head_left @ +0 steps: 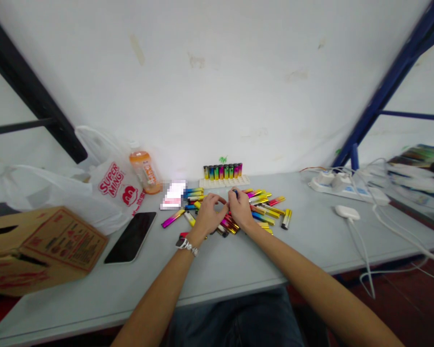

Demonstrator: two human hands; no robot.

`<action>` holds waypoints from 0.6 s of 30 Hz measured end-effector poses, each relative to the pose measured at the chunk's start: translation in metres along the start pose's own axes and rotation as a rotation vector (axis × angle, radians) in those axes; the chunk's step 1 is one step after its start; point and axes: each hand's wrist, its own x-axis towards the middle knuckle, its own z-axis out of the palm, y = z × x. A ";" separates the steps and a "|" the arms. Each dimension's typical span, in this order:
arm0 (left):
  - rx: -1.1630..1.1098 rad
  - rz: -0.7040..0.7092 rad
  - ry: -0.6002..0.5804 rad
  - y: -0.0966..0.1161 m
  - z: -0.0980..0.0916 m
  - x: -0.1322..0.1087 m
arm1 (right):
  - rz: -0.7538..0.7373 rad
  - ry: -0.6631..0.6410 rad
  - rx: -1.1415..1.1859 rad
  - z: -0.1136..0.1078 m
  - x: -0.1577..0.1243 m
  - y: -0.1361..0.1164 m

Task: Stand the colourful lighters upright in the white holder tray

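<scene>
Metallic lighter-style tubes point(272, 212) piled center frame; upright row point(221, 171) in white rack point(217, 184) above. Right hand point(239, 207) closed on dark-tipped tube point(235, 192); left hand point(212, 214) curled alongside, can't tell if holding. Likely light, stiff, slick; pinch mid-body.
</scene>
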 end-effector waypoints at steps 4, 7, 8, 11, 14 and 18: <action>-0.006 -0.007 -0.001 0.001 -0.001 0.000 | -0.015 0.007 0.014 0.001 -0.001 0.001; -0.004 -0.017 0.001 0.002 -0.001 0.000 | -0.013 0.010 0.016 0.001 -0.001 0.001; -0.002 -0.017 0.003 0.002 -0.001 0.000 | -0.010 0.011 0.011 0.001 -0.001 0.001; 0.006 -0.007 0.006 0.002 -0.001 0.000 | 0.009 0.003 0.014 0.001 -0.001 0.000; 0.011 -0.002 0.009 0.002 -0.001 0.000 | 0.023 -0.018 0.051 0.000 -0.002 -0.002; 0.011 -0.010 0.008 0.002 -0.001 -0.001 | 0.013 -0.025 0.072 -0.001 -0.002 -0.001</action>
